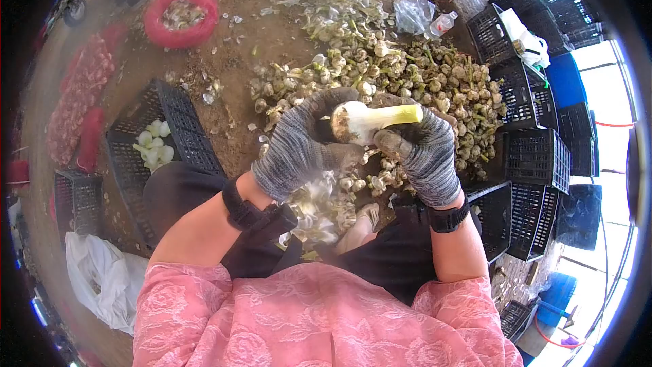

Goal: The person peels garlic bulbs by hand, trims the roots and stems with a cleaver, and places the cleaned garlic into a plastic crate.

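Observation:
Between both hands I hold a garlic bulb (353,123) with a thick pale stem that ends in a yellow-green cut tip on the right. My left hand (302,137), in a grey glove with dirty fingers, is wrapped round the bulb end. The stem side is gripped by my right hand (428,153), gloved the same way, its thumb pressed under the stem. Behind and below them spreads a large heap of unpeeled garlic (407,75). Loose papery skins (316,207) lie under my hands, between my legs.
At the left, a black crate (129,156) holds several clean white bulbs. Red mesh netting (153,24) rings some garlic at the upper left, with filled mesh sacks (85,102) nearby. Stacked black crates (536,163) line the right side. A plastic bottle (443,24) lies behind the heap.

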`<state>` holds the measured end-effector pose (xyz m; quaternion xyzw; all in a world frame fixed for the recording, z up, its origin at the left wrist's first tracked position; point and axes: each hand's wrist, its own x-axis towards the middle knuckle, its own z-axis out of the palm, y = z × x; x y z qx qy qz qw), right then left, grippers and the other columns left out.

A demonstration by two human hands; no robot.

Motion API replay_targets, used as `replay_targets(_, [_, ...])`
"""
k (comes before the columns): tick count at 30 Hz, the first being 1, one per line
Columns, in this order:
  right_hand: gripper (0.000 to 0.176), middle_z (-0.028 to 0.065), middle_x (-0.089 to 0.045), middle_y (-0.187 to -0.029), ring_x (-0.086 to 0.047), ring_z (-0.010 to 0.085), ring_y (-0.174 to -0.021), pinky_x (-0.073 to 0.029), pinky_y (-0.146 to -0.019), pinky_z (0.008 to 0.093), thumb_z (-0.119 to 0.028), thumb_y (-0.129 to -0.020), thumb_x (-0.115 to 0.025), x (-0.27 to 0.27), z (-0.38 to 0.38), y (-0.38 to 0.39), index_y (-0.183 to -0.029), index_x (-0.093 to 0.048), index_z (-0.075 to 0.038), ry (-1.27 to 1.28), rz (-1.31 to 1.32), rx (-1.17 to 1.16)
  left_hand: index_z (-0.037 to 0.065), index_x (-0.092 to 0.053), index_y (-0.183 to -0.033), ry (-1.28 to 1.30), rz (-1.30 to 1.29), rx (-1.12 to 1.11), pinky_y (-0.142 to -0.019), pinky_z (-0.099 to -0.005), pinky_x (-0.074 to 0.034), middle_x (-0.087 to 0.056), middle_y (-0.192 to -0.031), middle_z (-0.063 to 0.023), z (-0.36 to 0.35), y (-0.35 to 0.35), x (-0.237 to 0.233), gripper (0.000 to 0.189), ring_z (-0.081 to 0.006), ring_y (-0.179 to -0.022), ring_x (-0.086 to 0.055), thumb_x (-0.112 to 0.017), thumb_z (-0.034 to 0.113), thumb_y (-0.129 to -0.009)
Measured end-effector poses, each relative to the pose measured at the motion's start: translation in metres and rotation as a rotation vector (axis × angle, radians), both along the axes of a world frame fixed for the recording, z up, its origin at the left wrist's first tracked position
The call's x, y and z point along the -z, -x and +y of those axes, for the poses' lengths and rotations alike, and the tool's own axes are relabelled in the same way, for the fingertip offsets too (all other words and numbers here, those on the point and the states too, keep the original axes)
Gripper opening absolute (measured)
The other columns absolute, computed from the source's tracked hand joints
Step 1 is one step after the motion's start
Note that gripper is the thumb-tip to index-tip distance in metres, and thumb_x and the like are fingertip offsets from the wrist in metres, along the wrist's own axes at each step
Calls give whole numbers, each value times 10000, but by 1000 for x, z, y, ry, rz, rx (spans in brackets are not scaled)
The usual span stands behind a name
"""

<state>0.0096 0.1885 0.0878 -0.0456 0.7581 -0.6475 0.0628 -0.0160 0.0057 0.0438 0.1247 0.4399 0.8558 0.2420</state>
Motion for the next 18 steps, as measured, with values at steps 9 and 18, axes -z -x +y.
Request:
replay_targets(9, [343, 42, -627, -864, -573, 100, -753, -466, -687, 241, -36, -751, -617, 17, 13, 7, -1085, -547, -2, -251, 414, 6, 1, -427, -1185, 224, 6, 28, -766, -297, -504, -558, -1060, -125, 1, 4, 9, 607, -187, -924, -576, -715, 231, -703])
replay_targets(18, [388, 62, -625, -905, -575, 75, -773, -469, -704, 200, -54, -740, -649, 11, 4, -2, -1109, -540, -9, 310, -18, 77, 48, -429, -1198, 197, 110, 51, -795, -337, -491, -552, -1078, -123, 7, 3, -1, 650, -237, -950, -576, -670, 408, -713])
